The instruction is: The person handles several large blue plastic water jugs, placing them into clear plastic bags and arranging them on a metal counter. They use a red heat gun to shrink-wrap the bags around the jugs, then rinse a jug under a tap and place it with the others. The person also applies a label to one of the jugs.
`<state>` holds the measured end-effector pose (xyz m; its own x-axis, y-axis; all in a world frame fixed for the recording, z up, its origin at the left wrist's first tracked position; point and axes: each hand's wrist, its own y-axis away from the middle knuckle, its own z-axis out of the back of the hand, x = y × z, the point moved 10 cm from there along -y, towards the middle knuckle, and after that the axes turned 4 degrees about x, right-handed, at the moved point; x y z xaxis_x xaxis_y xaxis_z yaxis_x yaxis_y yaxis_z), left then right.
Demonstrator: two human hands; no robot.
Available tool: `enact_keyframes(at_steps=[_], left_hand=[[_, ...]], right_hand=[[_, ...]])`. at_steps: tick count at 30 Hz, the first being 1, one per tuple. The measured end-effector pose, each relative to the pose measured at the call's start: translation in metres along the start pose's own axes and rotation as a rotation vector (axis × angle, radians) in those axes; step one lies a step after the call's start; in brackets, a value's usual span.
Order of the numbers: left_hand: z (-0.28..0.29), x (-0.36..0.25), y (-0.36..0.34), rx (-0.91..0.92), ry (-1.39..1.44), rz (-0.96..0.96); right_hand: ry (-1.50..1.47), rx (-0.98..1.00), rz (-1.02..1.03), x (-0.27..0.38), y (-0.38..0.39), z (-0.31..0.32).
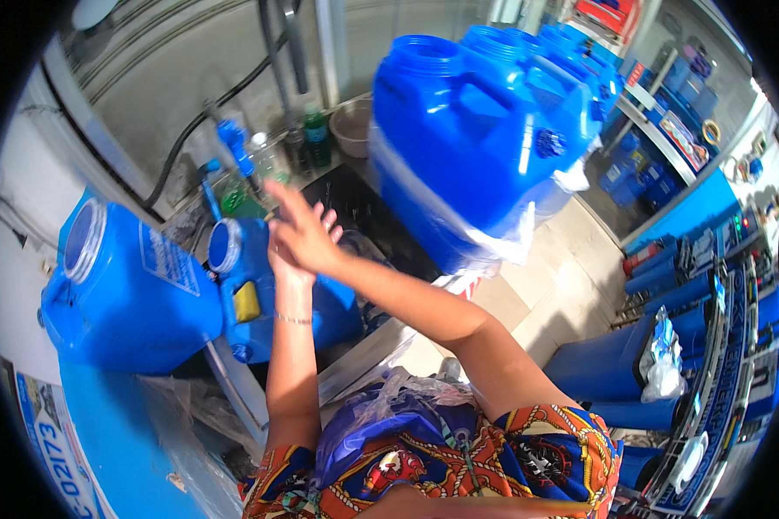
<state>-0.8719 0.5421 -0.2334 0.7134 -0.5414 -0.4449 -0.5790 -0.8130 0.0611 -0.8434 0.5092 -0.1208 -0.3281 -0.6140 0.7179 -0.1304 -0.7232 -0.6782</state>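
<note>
Both my hands meet above a dark basin (355,195), beside a blue jug (320,320). My right hand (301,229) lies across my left hand (291,266), palm against it, with fingers stretched out and slightly blurred. The fingertips of my left hand show past it, apart and holding nothing; most of its palm is hidden. A thin bracelet circles my left wrist. Under my hands, the blue jug has an uncapped round mouth and a yellow sponge (247,301) resting on it. A larger blue jug (143,298) stands to its left, also uncapped.
Several big blue jugs (459,130), partly wrapped in clear plastic, stand at the back right. Behind the basin are a green bottle (317,138), a clear bottle (262,151), a blue-handled tap (234,143) and a pale tub (352,128). Blue canisters (597,359) line the right side.
</note>
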Motion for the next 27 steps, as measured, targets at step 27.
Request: enact_keyframes(at_steps=[27], left_hand=[[-0.270, 0.715, -0.016, 0.232, -0.072, 0.840]], right_hand=[[0.943, -0.133, -0.471, -0.002, 0.288, 0.727]])
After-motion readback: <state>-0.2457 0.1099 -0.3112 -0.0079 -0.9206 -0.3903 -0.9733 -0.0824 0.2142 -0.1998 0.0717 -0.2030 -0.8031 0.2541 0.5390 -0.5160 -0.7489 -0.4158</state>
